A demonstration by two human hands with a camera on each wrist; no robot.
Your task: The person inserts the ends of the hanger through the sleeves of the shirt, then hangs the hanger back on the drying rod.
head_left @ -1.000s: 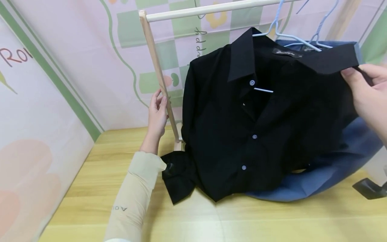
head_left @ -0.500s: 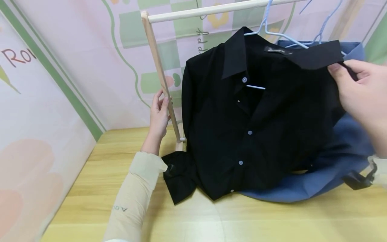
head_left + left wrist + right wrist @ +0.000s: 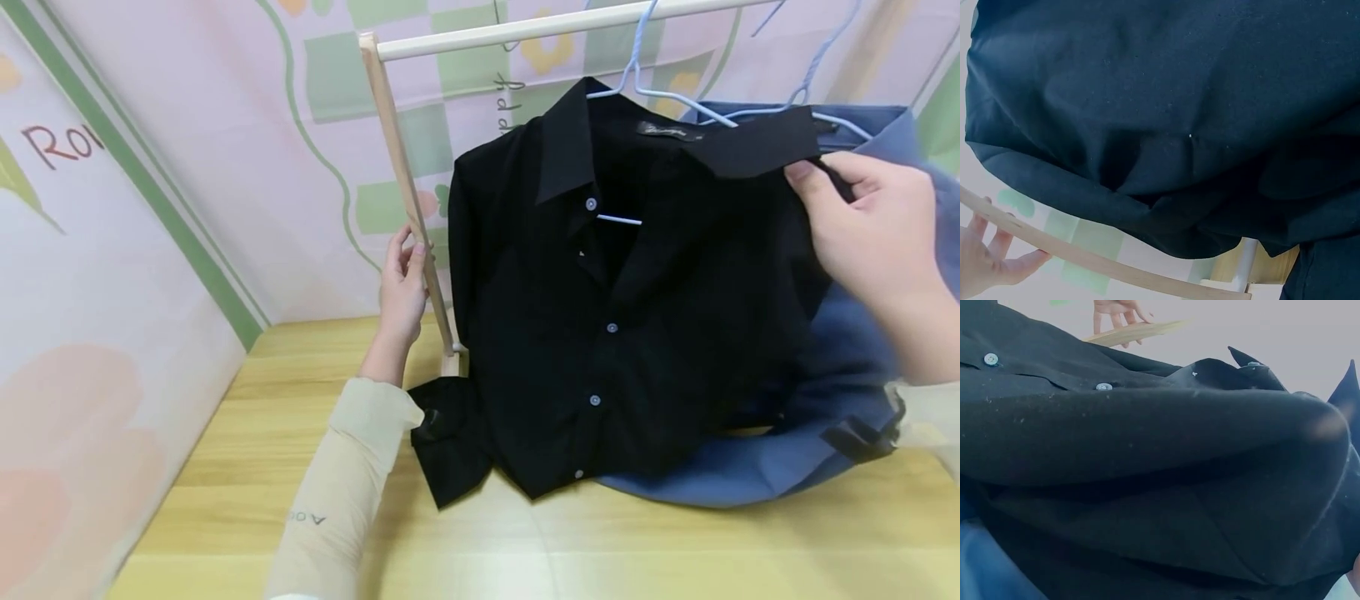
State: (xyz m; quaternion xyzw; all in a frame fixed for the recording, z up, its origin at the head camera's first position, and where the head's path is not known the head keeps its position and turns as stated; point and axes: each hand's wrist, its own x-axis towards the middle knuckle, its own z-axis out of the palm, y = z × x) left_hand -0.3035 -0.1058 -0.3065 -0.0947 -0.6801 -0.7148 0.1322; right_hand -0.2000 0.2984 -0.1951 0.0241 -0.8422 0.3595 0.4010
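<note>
A black button-up shirt [image 3: 525, 292] hangs from the rack on a light blue wire hanger [image 3: 637, 71]. My right hand [image 3: 873, 225] pinches the shirt at the shoulder beside the collar, thumb in front. In the right wrist view, the shirt's dark cloth [image 3: 1147, 437] fills most of the picture. My left hand [image 3: 403, 287] holds the left wooden upright [image 3: 393, 137] of the clothes rack. Its thumb and fingers lie around that post [image 3: 1079, 253] in the left wrist view. One black cuff [image 3: 450, 450] droops low at the left, over the tabletop.
Behind the shirt hangs a blue garment [image 3: 855, 333] on another blue hanger [image 3: 810, 71]. The rack's top rod [image 3: 510, 32] runs across the back. Wood-grain tabletop [image 3: 300, 417] lies below, with patterned cloth walls [image 3: 150, 250] behind and at the left.
My right hand has moved left with the shirt, and its hanger has shifted left along the rod. More of the blue garment shows at the right. My left hand keeps its hold on the post.
</note>
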